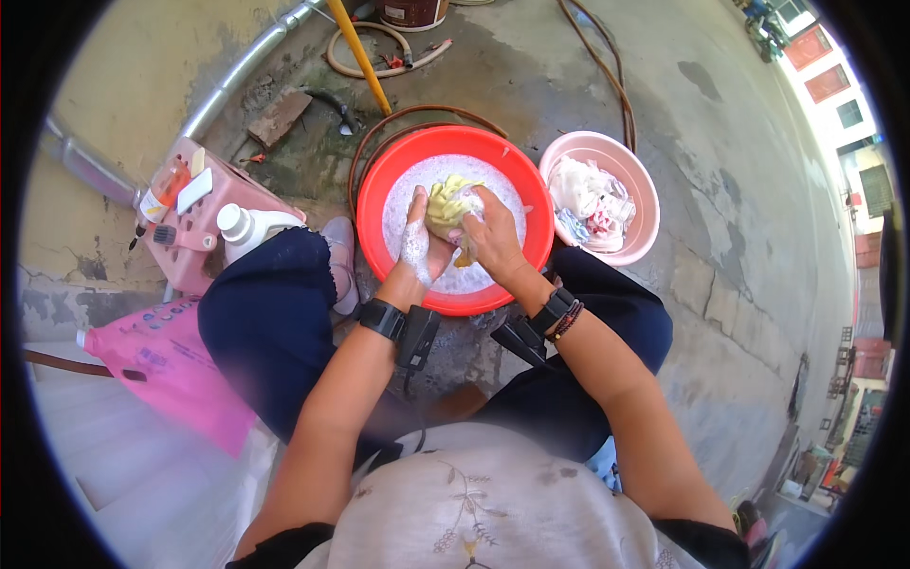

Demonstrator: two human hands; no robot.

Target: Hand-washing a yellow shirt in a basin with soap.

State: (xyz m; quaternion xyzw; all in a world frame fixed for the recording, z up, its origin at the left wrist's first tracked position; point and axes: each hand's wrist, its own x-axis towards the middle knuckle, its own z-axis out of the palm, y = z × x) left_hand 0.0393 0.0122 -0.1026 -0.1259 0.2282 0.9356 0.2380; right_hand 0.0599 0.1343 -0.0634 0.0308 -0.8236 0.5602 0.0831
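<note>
Over a red plastic basin (455, 309) of sudsy water, both hands are on a bunched yellow-green cloth (453, 201). My left hand (421, 245) supports it from the left and below, with foam along the thumb and wrist. From the right, my right hand (495, 233) grips the cloth with bent fingers; foam lies between the hands. A darker yellow end of cloth hangs below the fingers. Just right of the red basin stands a pink basin (645, 213) holding crumpled white, blue and red-patterned fabric (593, 199).
At left, a pink plastic crate (178, 263) carries a brush (186, 237), an orange bottle (162, 192) and a white bar-shaped item (195, 190). Beside it are a white jug (249, 231) and a pink detergent pouch (170, 363). Behind the red basin lie a hose (362, 163), a yellow pole (361, 60) and a brick (279, 119).
</note>
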